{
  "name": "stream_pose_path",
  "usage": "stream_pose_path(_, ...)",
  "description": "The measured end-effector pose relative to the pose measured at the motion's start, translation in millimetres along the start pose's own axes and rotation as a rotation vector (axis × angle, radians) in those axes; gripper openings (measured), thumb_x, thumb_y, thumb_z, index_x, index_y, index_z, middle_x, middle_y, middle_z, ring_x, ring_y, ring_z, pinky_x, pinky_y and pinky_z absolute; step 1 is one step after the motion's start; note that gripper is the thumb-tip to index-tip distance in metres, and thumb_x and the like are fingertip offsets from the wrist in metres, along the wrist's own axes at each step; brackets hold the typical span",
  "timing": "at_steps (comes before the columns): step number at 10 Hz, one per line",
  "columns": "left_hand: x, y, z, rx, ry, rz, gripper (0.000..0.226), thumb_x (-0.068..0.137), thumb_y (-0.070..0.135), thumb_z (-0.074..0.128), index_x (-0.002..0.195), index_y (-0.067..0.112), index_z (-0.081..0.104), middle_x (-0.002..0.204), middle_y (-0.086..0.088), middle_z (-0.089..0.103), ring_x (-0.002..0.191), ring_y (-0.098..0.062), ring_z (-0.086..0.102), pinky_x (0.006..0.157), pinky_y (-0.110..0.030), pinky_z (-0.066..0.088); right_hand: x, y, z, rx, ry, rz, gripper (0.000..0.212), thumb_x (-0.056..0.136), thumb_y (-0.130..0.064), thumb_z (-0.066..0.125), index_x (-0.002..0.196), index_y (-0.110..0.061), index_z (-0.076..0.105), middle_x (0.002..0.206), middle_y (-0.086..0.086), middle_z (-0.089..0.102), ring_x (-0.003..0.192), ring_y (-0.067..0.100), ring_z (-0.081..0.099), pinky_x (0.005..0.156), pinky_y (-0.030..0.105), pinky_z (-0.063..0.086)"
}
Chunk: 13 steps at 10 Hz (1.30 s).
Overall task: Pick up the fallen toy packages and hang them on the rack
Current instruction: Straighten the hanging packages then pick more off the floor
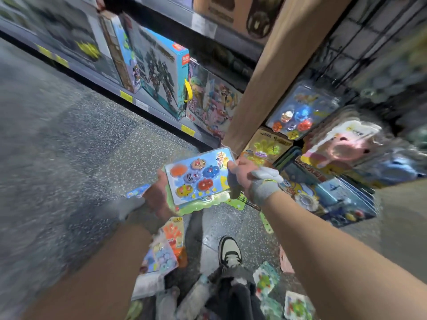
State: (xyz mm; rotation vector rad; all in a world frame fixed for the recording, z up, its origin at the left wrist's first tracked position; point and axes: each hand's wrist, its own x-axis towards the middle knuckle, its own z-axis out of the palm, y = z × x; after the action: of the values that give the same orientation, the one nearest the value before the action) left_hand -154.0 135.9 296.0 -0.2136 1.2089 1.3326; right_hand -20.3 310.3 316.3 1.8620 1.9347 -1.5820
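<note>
Grey speckled floor [69, 146] fills the left half of the view. Along it runs one long low shelf [143, 105] with four yellow price tags on its lip. One tan panel [284, 65] rises from the middle, and to its right stands one black wire rack [369, 42], badly blurred. On the shelf, one blue robot box [161, 70] stands upright among other boxes. One hung pack [298, 112] of coloured toys is on the rack; the packs below it are too smeared to count.

The toy package [198, 181] is in mid-air above the floor, near the rack's foot, face up, with six small figures under its clear blister. Two hands grasp it. The left hand [157, 195] clasps its left edge, fingers hidden beneath. The right hand [240, 176] pinches its right edge. At least five fallen packages [171, 239] lie scattered round one shoe [230, 252].
</note>
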Motion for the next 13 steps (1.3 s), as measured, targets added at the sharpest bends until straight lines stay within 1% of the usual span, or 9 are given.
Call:
stream_pose_path(2,-64.0,14.7,12.1,0.091,-0.030,0.084,0.068,0.081,0.082,0.033,0.097,0.034,0.078,0.083,0.002,0.077,0.070,-0.021,0.074,0.061,-0.038,0.059,-61.2,-34.6,-27.3,0.202,-0.079,-0.070,0.031,0.095,-0.019,0.062,0.067,-0.013,0.051,0.058,0.003,0.056,0.046,0.014,0.049,0.050,0.026,0.042)
stream_pose_path(4,-89.0,41.4,22.2,0.094,0.155,0.014,0.086,0.069,0.087,0.052,0.122,0.020,0.062,0.109,-0.006,0.074,0.096,-0.030,0.072,0.085,-0.054,0.055,-86.3,-69.9,-63.0,0.168,-0.160,-0.063,0.026,0.079,-0.041,0.074,0.073,-0.019,0.061,0.076,0.009,0.068,0.070,0.024,0.055,0.070,0.038,0.045)
stream_pose_path(5,-86.5,46.2,19.8,0.152,0.303,0.005,0.122,0.018,0.095,0.064,0.113,0.020,0.059,0.090,0.003,0.068,0.082,-0.020,0.067,0.091,-0.039,0.054,-93.7,-83.7,-92.5,0.189,-0.132,-0.039,0.026,0.079,-0.039,0.076,0.075,-0.017,0.063,0.075,0.008,0.069,0.071,0.025,0.060,0.073,0.036,0.051)
stream_pose_path(6,-115.5,67.4,49.3,0.399,0.406,0.030,0.070,0.092,0.050,0.061,0.141,0.005,0.040,0.118,-0.004,0.057,0.107,-0.026,0.059,0.094,-0.031,0.042,-101.0,-88.0,-109.4,0.225,-0.159,-0.060,0.025,0.081,-0.035,0.075,0.075,-0.016,0.061,0.085,0.019,0.070,0.076,0.026,0.060,0.082,0.046,0.054)
stream_pose_path(8,-116.2,75.7,74.7,0.366,0.543,-0.087,0.082,0.087,0.074,0.033,0.139,0.013,0.047,0.087,0.003,0.052,0.089,-0.023,0.056,0.097,-0.051,0.050,-115.7,-90.6,-165.2,0.237,-0.085,-0.062,0.020,0.083,-0.033,0.069,0.065,-0.027,0.062,0.078,0.017,0.064,0.072,0.032,0.059,0.068,0.057,0.052)
stream_pose_path(10,-151.2,99.3,112.3,0.529,0.546,-0.045,0.073,0.097,0.065,0.029,0.134,0.007,0.052,0.084,0.003,0.057,0.073,-0.016,0.058,0.073,-0.037,0.054,-118.5,-93.6,-216.8,0.025,-0.019,-0.121,0.026,0.100,-0.026,0.053,0.075,-0.019,0.048,0.074,0.002,0.054,0.061,0.019,0.051,0.047,0.025,0.049)
stream_pose_path(11,-148.2,113.8,111.5,0.691,0.514,-0.127,0.092,0.089,0.080,0.015,0.104,0.005,0.066,0.086,-0.014,0.069,0.076,-0.026,0.066,0.071,-0.039,0.057,-107.6,-89.8,-225.0,-0.121,-0.030,-0.159,0.020,0.099,-0.029,0.053,0.084,-0.016,0.053,0.082,0.004,0.056,0.071,0.023,0.052,0.065,0.035,0.046)
stream_pose_path(12,-155.1,120.7,117.0,0.660,0.537,-0.011,0.074,0.096,0.068,0.031,0.122,0.005,0.060,0.089,-0.007,0.061,0.074,-0.022,0.059,0.085,-0.046,0.055,-97.4,-89.8,-233.2,-0.245,-0.053,-0.171,0.018,0.098,-0.028,0.054,0.092,-0.011,0.053,0.086,0.009,0.054,0.076,0.022,0.048,0.067,0.032,0.035)
stream_pose_path(13,-153.0,123.7,103.7,0.827,0.494,-0.030,0.119,0.069,0.094,0.011,0.109,-0.003,0.067,0.093,-0.023,0.066,0.089,-0.033,0.066,0.092,-0.054,0.052,-92.9,-92.3,-235.5,-0.354,-0.078,-0.160,0.024,0.099,-0.023,0.051,0.106,-0.001,0.054,0.098,0.012,0.058,0.086,0.027,0.052,0.071,0.033,0.033)
